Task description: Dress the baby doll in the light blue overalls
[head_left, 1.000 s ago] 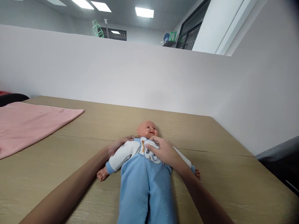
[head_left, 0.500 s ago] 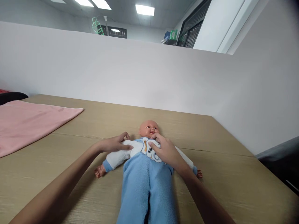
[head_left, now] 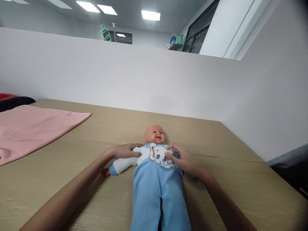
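A baby doll [head_left: 158,189] lies on its back on the wooden table, head away from me and face up. It wears fleece clothes with blue legs, white sleeves and an animal face on the chest. My left hand [head_left: 126,150] grips the doll at the shoulder on the left, thumb on the chest front, fingertips partly hidden. At the opposite side of the chest, my right hand [head_left: 184,159] has its curled fingers and thumb on the clothing. One white sleeve [head_left: 124,164] reaches out to the left; the other arm is hidden behind my right hand and forearm.
A pink cloth [head_left: 40,125] is spread over the table's left side. Beyond it sit a black object [head_left: 16,102] and a red one [head_left: 7,96]. A white partition [head_left: 134,77] borders the far table edge, and a dark grey item [head_left: 291,166] stands off the right edge.
My right hand has moved right, from the middle of the doll's chest to its side, uncovering the animal face. My left hand has closed in on the shoulder. The view has shifted slightly.
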`<control>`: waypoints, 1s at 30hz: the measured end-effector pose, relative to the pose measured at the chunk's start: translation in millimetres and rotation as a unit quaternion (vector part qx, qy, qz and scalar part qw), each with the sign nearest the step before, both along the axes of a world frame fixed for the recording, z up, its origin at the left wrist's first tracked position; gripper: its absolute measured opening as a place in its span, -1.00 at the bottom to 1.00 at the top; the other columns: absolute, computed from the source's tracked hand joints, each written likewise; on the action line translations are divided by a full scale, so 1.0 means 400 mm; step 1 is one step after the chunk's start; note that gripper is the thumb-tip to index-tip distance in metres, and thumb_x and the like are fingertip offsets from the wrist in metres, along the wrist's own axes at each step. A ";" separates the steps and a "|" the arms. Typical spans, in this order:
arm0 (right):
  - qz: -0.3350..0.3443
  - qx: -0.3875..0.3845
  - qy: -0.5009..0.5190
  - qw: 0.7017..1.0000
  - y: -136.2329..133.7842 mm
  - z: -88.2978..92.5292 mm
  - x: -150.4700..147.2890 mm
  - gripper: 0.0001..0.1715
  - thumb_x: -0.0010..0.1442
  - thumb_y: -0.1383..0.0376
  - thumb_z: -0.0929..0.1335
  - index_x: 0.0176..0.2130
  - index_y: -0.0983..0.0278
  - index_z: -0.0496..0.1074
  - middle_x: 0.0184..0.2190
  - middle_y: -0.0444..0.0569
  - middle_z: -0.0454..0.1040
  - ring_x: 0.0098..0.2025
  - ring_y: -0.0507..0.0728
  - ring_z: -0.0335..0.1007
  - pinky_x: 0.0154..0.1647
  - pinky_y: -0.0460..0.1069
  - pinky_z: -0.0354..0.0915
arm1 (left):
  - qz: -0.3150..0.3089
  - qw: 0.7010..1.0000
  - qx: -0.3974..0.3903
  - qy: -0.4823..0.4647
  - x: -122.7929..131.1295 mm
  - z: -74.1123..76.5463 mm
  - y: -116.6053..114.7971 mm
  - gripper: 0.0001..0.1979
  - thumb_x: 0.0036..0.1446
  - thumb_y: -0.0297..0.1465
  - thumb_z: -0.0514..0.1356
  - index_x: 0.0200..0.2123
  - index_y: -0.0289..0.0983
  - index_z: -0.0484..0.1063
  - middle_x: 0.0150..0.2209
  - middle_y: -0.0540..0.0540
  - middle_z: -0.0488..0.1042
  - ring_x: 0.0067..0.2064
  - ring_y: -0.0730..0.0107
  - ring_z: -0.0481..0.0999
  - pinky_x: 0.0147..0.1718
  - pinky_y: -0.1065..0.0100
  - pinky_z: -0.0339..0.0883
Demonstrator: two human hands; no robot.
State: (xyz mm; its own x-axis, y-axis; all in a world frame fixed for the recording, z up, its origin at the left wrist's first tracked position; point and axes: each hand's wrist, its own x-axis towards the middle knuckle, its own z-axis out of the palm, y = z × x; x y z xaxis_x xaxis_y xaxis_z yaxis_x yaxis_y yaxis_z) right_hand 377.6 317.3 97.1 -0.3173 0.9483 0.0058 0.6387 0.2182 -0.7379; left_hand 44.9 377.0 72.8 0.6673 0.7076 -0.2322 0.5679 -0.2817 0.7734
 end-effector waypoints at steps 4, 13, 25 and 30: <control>-0.035 0.071 -0.007 0.997 -0.046 -0.050 0.119 -0.54 0.43 -0.09 0.34 0.07 0.16 0.51 -0.15 0.01 0.62 -0.12 0.26 0.54 -0.03 0.16 0.44 | 0.022 0.997 0.050 0.047 -0.009 0.020 -0.004 -0.37 0.28 -0.06 0.25 0.32 -0.19 0.42 0.30 -0.21 0.54 0.25 -0.04 0.53 0.27 0.08 0.36; -0.145 0.233 -0.081 0.958 -0.158 -0.209 0.377 -0.34 0.35 -0.06 0.42 0.30 0.14 0.38 0.24 0.17 0.50 0.26 0.42 0.43 0.30 0.37 0.36 | -0.001 0.941 0.336 0.041 0.134 0.167 -0.153 -0.63 0.53 -0.13 0.07 0.24 -0.11 0.40 0.23 -0.18 0.47 0.28 0.03 0.39 0.26 0.02 0.32; -0.136 0.236 0.002 0.962 -0.189 -0.124 0.340 -0.53 0.19 0.12 0.57 0.05 0.13 0.49 -0.10 0.04 0.64 -0.15 0.27 0.62 -0.11 0.12 0.53 | -0.120 0.899 0.415 0.071 0.426 0.064 -0.071 -0.80 0.48 -0.27 0.17 -0.04 -0.26 0.51 -0.05 -0.23 0.64 -0.05 0.01 0.55 -0.09 0.11 0.31; -0.175 0.277 0.017 0.945 -0.134 -0.069 0.281 -0.53 0.15 0.03 0.60 -0.07 0.15 0.48 -0.24 -0.03 0.61 -0.27 0.21 0.55 -0.25 0.06 0.46 | -0.186 0.873 0.450 -0.029 0.396 0.068 -0.083 -0.73 0.56 -0.21 0.04 0.05 -0.20 0.48 -0.05 -0.16 0.58 -0.06 0.14 0.53 -0.10 0.17 0.26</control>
